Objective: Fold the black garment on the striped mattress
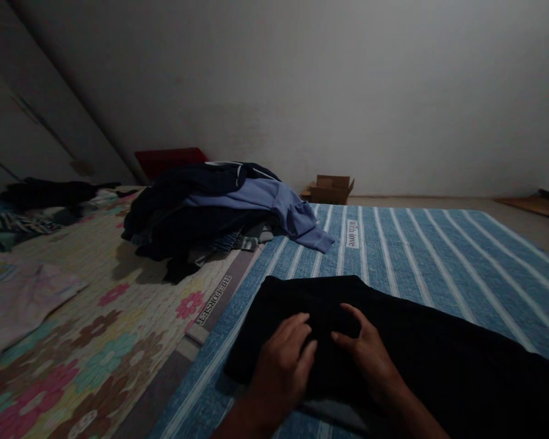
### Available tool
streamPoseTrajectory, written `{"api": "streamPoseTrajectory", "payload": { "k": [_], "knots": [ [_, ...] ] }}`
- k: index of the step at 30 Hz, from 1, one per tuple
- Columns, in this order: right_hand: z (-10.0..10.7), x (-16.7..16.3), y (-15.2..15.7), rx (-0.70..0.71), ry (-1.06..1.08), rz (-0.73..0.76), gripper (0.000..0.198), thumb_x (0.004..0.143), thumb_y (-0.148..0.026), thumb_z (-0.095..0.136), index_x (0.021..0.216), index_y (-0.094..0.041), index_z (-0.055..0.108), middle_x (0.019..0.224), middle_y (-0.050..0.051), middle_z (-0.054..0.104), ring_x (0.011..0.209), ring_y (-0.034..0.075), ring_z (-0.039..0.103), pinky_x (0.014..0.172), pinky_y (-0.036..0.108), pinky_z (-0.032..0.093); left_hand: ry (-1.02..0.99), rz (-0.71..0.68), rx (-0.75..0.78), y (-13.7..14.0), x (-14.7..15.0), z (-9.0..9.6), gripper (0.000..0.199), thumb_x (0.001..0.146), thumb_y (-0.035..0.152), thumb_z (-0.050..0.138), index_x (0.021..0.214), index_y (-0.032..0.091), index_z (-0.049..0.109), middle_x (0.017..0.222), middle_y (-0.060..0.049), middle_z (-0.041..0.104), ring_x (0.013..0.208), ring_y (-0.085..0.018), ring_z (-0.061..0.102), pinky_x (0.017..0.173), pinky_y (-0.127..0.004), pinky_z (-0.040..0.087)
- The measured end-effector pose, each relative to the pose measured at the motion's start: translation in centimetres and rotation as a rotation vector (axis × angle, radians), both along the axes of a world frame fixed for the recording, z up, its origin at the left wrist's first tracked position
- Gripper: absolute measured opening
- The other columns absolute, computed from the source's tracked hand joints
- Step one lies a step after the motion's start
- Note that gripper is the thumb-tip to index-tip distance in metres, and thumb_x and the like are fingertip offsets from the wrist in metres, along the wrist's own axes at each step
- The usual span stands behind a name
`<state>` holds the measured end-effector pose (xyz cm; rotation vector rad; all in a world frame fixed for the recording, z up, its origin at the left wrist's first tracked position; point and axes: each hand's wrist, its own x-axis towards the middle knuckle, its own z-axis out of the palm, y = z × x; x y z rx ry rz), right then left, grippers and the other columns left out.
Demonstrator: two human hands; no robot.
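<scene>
A black garment (421, 341) lies flat on a blue mat with white stripes (421, 256). My left hand (281, 360) rests palm down on the near left part of the garment, fingers spread and pressing the cloth. Beside it, my right hand (368, 353) also lies on the cloth, thumb and forefinger stretched towards the left hand. The two hands almost touch. Neither hand grips a fold that I can see.
A pile of dark and light-blue clothes (210, 207) lies at the back left, across a floral mat (96, 341). More clothes (32, 201) are at the far left. A cardboard box (330, 189) and a red object (169, 160) stand by the wall.
</scene>
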<state>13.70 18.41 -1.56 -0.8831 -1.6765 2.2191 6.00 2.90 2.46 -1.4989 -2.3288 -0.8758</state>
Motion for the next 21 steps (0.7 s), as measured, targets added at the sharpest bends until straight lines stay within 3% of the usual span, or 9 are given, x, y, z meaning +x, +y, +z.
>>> {"api": "streamPoseTrajectory", "payload": {
  "k": [3,6,13,21],
  "knots": [
    [-0.4,0.1,-0.1,0.001,0.006,-0.011,0.069,0.062,-0.03,0.07,0.125,-0.02,0.043,0.108,0.006,0.063,0.099,0.026,0.061,0.084,0.038,0.049,0.012,0.078,-0.002,0.5,-3.4,1.2,0.019,0.085,0.012,0.045,0.096,0.017,0.059,0.099,-0.008,0.066,0.097,-0.019,0.062,0.087,-0.033,0.051],
    [-0.7,0.1,-0.2,0.018,-0.002,-0.027,0.066,0.063,-0.028,0.07,0.124,-0.021,0.045,0.108,0.005,0.064,0.099,0.025,0.061,0.084,0.037,0.049,0.03,0.127,-0.143,1.2,-5.2,0.9,0.016,0.083,0.011,0.047,0.092,0.015,0.06,0.096,-0.008,0.066,0.094,-0.02,0.062,0.085,-0.034,0.051],
    [-1.4,0.1,-0.1,-0.005,0.02,-0.047,0.067,0.061,-0.027,0.072,0.123,-0.021,0.049,0.11,0.006,0.064,0.104,0.027,0.059,0.085,0.036,0.049,0.068,0.182,-0.447,1.3,-3.6,-2.1,0.03,0.086,0.021,0.05,0.115,0.016,0.053,0.124,-0.012,0.056,0.117,-0.026,0.05,0.099,-0.044,0.041],
    [-1.6,0.0,-0.1,0.032,0.009,-0.058,0.067,0.063,-0.028,0.072,0.124,-0.022,0.047,0.113,0.006,0.063,0.106,0.027,0.058,0.089,0.038,0.047,-0.12,0.114,-0.685,0.8,-3.4,-2.4,0.054,0.092,0.041,0.036,0.139,0.014,0.033,0.148,-0.014,0.026,0.137,-0.025,0.019,0.109,-0.049,0.022]
  ]
}}
